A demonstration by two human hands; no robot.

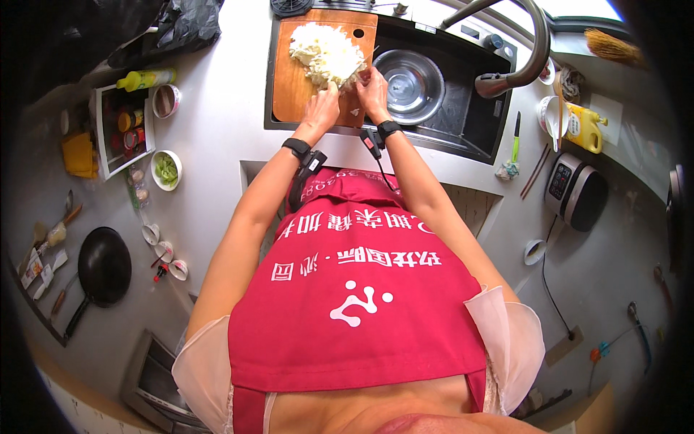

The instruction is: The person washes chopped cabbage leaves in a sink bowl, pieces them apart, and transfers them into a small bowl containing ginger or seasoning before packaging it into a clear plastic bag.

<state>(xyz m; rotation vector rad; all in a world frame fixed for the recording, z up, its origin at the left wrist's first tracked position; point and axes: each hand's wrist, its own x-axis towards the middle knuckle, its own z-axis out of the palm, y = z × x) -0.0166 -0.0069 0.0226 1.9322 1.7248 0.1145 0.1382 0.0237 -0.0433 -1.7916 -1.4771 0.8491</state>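
Note:
A heap of pale chopped vegetable [328, 51] lies on the wooden cutting board [290, 100], which spans the left part of the black sink. Both hands are at the heap's near right edge. My left hand [322, 106] has its fingers bent at the pieces; what it grips is hidden. My right hand [373, 93] is beside it at the board's right edge, fingertips together near some pieces and a thin pointed thing too small to name. A small scrap lies on the board between the wrists. Right of the board, a shiny metal bowl [409, 87] stands in the sink.
The faucet [496, 84] arches over the sink's right side. Right of the sink lie a green-handled knife [516, 138] and chopsticks [535, 171], near a small appliance [574, 190]. A bowl of green pieces [166, 170], a jar rack [101, 135] and a black pan [104, 266] stand left.

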